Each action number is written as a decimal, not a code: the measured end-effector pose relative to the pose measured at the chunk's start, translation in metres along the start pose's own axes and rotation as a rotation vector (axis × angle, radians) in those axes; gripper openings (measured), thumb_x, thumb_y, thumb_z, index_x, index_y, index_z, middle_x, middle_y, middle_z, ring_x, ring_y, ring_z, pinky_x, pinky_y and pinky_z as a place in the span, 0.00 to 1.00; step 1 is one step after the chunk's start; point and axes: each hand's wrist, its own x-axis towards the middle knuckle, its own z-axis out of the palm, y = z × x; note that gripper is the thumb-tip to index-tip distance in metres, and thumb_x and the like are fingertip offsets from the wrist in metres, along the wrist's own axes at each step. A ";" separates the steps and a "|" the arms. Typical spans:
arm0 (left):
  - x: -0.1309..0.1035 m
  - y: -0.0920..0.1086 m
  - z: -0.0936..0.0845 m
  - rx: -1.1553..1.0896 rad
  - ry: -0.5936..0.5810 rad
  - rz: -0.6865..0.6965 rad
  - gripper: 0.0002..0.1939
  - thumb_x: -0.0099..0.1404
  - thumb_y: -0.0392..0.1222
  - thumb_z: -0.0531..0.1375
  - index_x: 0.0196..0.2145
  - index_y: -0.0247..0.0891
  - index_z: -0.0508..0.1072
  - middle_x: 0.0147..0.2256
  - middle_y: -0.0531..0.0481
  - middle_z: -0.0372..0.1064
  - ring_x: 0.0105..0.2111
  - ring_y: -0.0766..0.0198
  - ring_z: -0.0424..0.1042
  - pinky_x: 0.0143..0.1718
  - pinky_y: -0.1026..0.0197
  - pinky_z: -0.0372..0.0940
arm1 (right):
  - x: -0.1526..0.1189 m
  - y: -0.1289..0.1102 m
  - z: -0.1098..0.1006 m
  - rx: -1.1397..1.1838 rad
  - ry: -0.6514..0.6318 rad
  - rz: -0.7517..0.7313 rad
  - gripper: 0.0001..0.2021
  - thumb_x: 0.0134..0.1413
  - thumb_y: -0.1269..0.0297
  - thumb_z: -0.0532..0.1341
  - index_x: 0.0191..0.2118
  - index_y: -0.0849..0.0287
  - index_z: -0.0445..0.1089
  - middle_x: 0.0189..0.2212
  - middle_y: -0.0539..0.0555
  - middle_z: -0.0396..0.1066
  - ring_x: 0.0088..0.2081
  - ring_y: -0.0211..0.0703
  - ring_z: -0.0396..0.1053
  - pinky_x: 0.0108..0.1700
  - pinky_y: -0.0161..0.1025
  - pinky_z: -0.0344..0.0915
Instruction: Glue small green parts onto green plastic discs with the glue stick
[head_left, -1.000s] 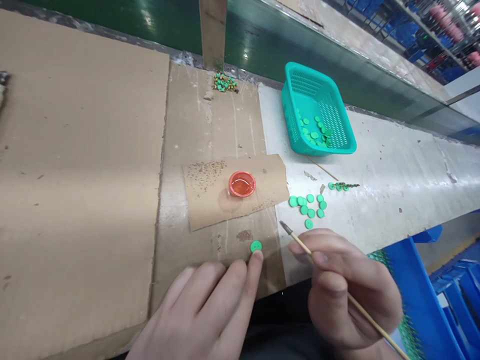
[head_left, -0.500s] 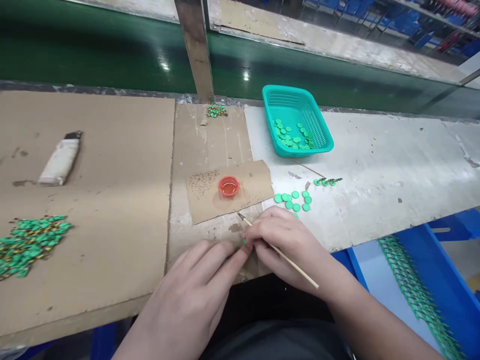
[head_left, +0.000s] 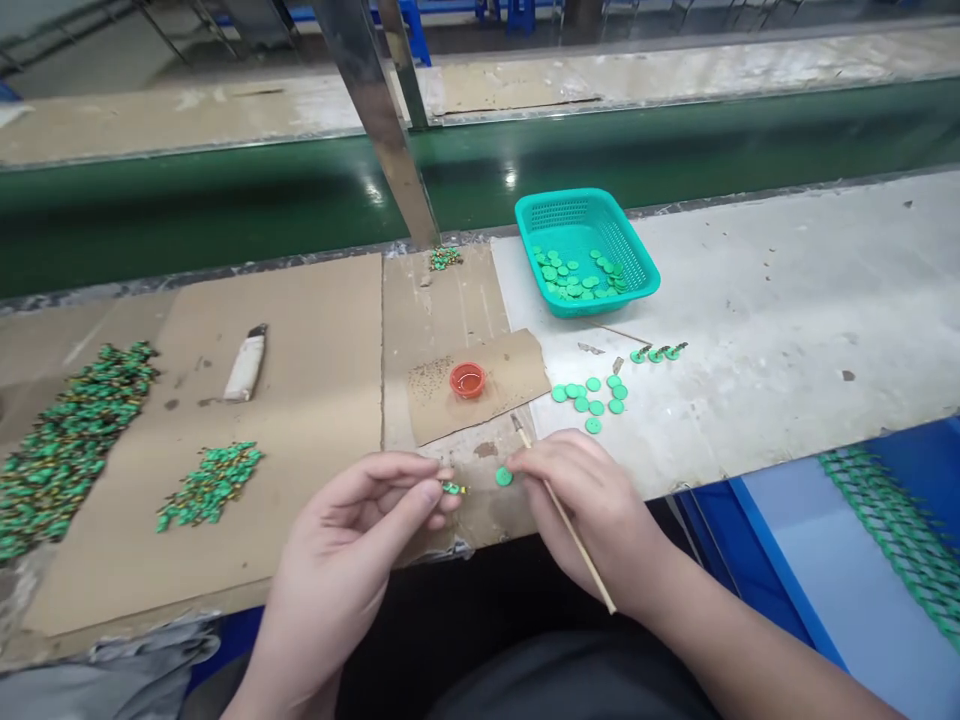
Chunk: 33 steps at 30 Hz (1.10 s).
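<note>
Between the thumb and fingers of my left hand [head_left: 375, 530] is a small green, yellow and dark piece [head_left: 454, 488]. My right hand [head_left: 592, 500] pinches a round green disc [head_left: 504, 477] at its fingertips. The same hand also holds a thin paintbrush [head_left: 574, 545] with a pale wooden handle, its dark tip pointing away from me. Beyond my hands, a small red cup [head_left: 468, 380] of liquid stands on a scrap of cardboard [head_left: 517, 365]. Several loose green discs [head_left: 593, 408] lie just past my right hand.
A turquoise basket [head_left: 652, 280] holds more discs. Three discs with small dark pieces on them [head_left: 658, 354] stand to its front right, near a thin stick [head_left: 622, 332]. Leftward lie a white-bodied tool [head_left: 246, 365], a small pile [head_left: 210, 485] and a larger pile [head_left: 75, 450] of green-yellow pieces.
My hands have come apart from each other. The small piece in my left hand and the disc in my right now show clearly. The camera's view has swung left, bringing in the larger pile.
</note>
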 end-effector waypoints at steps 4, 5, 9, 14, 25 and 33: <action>-0.001 0.006 0.010 0.053 0.008 0.069 0.26 0.62 0.64 0.85 0.40 0.40 0.87 0.36 0.45 0.88 0.32 0.56 0.89 0.36 0.61 0.87 | -0.004 0.006 -0.019 0.079 -0.028 -0.014 0.27 0.79 0.82 0.54 0.73 0.55 0.72 0.60 0.60 0.87 0.58 0.51 0.85 0.58 0.52 0.86; -0.002 0.007 0.013 0.088 0.014 0.096 0.26 0.62 0.65 0.85 0.39 0.40 0.87 0.36 0.45 0.87 0.32 0.56 0.89 0.36 0.60 0.87 | -0.003 0.007 -0.024 0.087 -0.028 -0.007 0.27 0.79 0.81 0.55 0.74 0.56 0.72 0.60 0.60 0.88 0.58 0.50 0.85 0.60 0.52 0.86; -0.004 0.003 0.018 0.282 0.043 0.215 0.22 0.69 0.65 0.80 0.42 0.43 0.89 0.38 0.46 0.88 0.34 0.56 0.88 0.38 0.58 0.87 | 0.003 0.006 -0.035 0.156 0.031 0.086 0.17 0.80 0.76 0.61 0.63 0.53 0.79 0.50 0.55 0.89 0.51 0.46 0.88 0.56 0.46 0.86; 0.001 -0.002 0.013 0.670 0.034 0.567 0.07 0.80 0.50 0.70 0.48 0.50 0.89 0.47 0.51 0.89 0.44 0.59 0.88 0.53 0.59 0.84 | 0.011 0.002 -0.033 0.407 0.170 0.272 0.11 0.78 0.73 0.68 0.52 0.47 0.71 0.43 0.47 0.85 0.46 0.41 0.90 0.50 0.36 0.86; 0.009 -0.009 0.011 0.787 -0.050 0.700 0.05 0.81 0.42 0.70 0.43 0.48 0.87 0.40 0.54 0.87 0.37 0.64 0.86 0.42 0.63 0.79 | 0.012 0.011 -0.040 0.090 0.084 0.030 0.04 0.82 0.72 0.66 0.50 0.58 0.79 0.45 0.54 0.90 0.45 0.46 0.89 0.52 0.42 0.84; 0.003 -0.004 0.008 0.867 -0.112 0.783 0.06 0.83 0.37 0.68 0.49 0.48 0.84 0.44 0.56 0.87 0.42 0.66 0.86 0.51 0.64 0.78 | 0.005 0.014 -0.037 0.098 0.091 0.045 0.06 0.83 0.72 0.65 0.48 0.56 0.77 0.45 0.55 0.90 0.45 0.45 0.89 0.51 0.41 0.84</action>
